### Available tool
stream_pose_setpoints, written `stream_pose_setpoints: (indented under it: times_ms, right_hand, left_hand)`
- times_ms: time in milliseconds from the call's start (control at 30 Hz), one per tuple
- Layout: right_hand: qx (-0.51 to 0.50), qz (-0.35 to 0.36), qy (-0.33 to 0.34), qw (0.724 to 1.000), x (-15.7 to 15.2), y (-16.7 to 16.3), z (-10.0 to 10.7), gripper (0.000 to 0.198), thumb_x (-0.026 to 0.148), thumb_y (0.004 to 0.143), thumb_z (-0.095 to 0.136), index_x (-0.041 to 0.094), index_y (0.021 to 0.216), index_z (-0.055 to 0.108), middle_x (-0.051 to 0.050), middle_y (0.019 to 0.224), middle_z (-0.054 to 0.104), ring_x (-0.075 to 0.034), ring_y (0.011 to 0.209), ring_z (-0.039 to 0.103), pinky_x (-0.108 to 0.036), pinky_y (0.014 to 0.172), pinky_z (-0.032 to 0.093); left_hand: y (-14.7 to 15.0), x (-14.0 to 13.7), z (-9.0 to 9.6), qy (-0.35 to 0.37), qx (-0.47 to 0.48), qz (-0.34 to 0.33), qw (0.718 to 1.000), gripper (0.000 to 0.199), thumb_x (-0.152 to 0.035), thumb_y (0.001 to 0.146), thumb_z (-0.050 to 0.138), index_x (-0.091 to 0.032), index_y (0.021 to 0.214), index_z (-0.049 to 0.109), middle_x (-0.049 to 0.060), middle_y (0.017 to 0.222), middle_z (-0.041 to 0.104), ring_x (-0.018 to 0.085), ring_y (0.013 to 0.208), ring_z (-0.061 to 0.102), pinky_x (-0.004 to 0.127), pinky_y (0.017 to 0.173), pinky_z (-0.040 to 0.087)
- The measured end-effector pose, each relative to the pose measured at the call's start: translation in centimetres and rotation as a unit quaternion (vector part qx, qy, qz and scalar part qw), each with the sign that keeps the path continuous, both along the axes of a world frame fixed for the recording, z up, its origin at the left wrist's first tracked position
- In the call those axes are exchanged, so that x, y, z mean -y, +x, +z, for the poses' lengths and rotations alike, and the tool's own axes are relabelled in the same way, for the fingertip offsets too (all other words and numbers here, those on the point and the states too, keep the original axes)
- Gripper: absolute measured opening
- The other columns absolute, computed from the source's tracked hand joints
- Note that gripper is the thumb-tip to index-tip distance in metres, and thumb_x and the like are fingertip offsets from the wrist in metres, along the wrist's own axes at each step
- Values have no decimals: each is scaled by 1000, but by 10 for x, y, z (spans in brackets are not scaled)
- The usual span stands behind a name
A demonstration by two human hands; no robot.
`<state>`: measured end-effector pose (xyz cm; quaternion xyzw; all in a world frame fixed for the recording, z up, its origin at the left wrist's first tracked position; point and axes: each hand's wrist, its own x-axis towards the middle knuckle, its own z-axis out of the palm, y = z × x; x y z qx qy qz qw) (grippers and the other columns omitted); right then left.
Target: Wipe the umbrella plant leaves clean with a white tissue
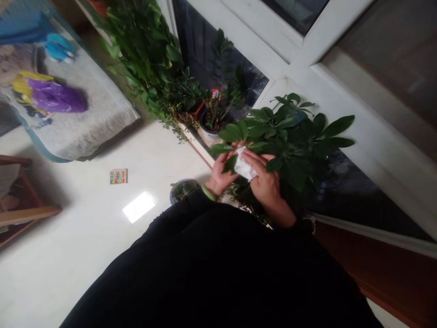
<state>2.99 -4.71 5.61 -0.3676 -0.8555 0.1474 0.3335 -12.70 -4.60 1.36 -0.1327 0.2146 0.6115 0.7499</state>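
Observation:
A bushy plant with glossy green leaves [300, 150] grows in front of me beside the window. My right hand [266, 182] has a crumpled white tissue [244, 166] under its fingers, pressed against the foliage. From below, my left hand [220, 175] holds a leaf [230, 164], palm turned up. Leaves and the tissue partly hide the left fingertips. The two hands are close together, with the tissue between them.
White window frames [293, 68] rise behind the plants. A potted plant [211, 127] and trailing greenery [146, 59] stand further back. Near my left sleeve is a round pot [184, 189]. A small colourful box [119, 176] lies on the pale floor; a covered table bears a purple bag [58, 96].

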Motion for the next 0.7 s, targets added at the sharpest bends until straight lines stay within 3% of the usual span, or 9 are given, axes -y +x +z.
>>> stream_pose_setpoints:
  times_ms: [167, 300, 400, 533, 633, 700]
  right_hand:
    - [-6, -39, 2, 999, 9, 1, -21, 61, 6, 102, 42, 27, 153, 68, -7, 153, 72, -27, 130, 72, -50, 107, 59]
    - [-29, -46, -2, 999, 26, 11, -25, 58, 10, 106, 41, 26, 156, 65, -9, 153, 71, -28, 137, 70, -52, 113, 55]
    - [-20, -40, -7, 999, 42, 22, -26, 58, 11, 105, 42, 25, 155, 66, -11, 152, 72, -28, 131, 74, -49, 105, 58]
    - [-16, 17, -53, 998, 57, 35, -26, 59, 7, 100, 42, 21, 151, 68, -12, 150, 73, -26, 130, 74, -45, 99, 60]
    - [-42, 13, -131, 990, 65, 45, -22, 49, 12, 101, 50, 24, 141, 74, -10, 142, 78, -26, 127, 76, -45, 100, 62]
    - [-95, -3, -180, 979, 68, 53, -16, 38, 21, 101, 60, 26, 134, 78, -9, 135, 82, -27, 123, 78, -47, 100, 64]
  left_hand:
    - [6, -4, 11, 0, 23, 28, 999, 38, -27, 112, 40, -21, 126, 74, 3, 102, 85, 19, 114, 80, 33, 112, 58]
    - [10, -5, 20, -16, 6, 34, 999, 45, -22, 112, 32, -20, 133, 71, 3, 105, 84, 16, 107, 81, 30, 105, 60]
    - [11, -6, 27, -27, 7, 29, 999, 46, -22, 110, 32, -20, 136, 71, 4, 110, 84, 18, 107, 80, 32, 102, 62]
    - [9, -7, 32, -11, 1, 28, 1000, 45, -27, 111, 30, -20, 119, 74, 5, 108, 83, 19, 104, 80, 33, 96, 63]
    - [5, -9, 29, 8, -10, 23, 1000, 50, -27, 113, 25, -19, 103, 74, 5, 96, 82, 16, 93, 80, 29, 95, 62]
    - [3, -10, 27, 18, -13, 23, 999, 50, -28, 113, 26, -20, 103, 74, 5, 96, 83, 17, 97, 79, 30, 101, 61]
